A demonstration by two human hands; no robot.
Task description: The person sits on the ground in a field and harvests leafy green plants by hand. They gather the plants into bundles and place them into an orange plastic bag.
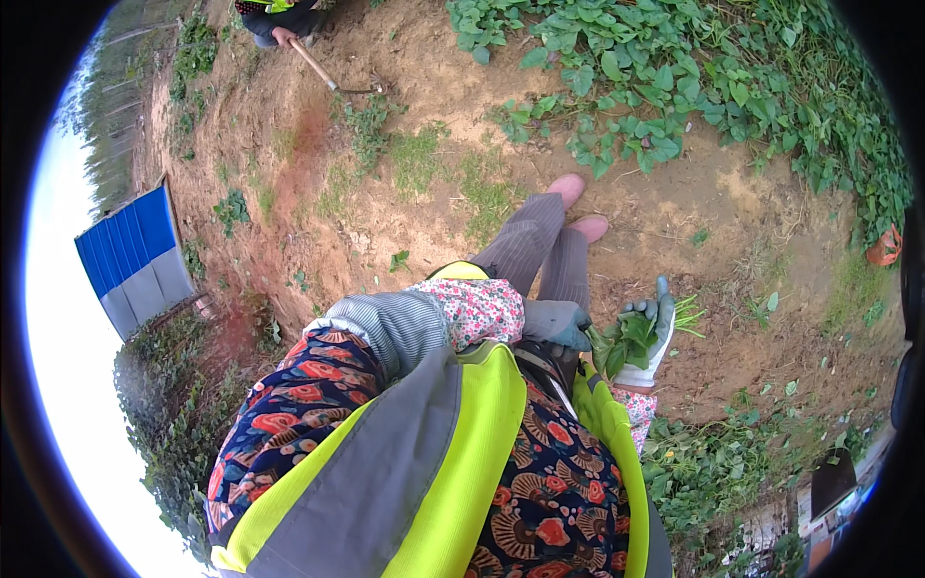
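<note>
My right hand point(656, 329), in a white glove with grey-coated fingers, holds a bunch of green leaves point(627, 343). The cut ends of its pale green stems point(690, 316) stick out on the hand's right side. Close by on the left, my left hand point(556, 324) wears a grey glove, and its fingers are closed at the leafy end of the bunch. Whether they grip a leaf or only touch it is hard to tell. Both hands are in front of my waist, above bare soil point(694, 368).
Leafy vines point(650, 65) cover the ground ahead and to the right, with more low plants point(708, 462) at lower right. A crouching person point(278, 18) holds a hoe point(314, 63) at upper left. An orange-red bag-like object point(884, 247) lies at the right edge. A blue and grey panel point(137, 253) stands left.
</note>
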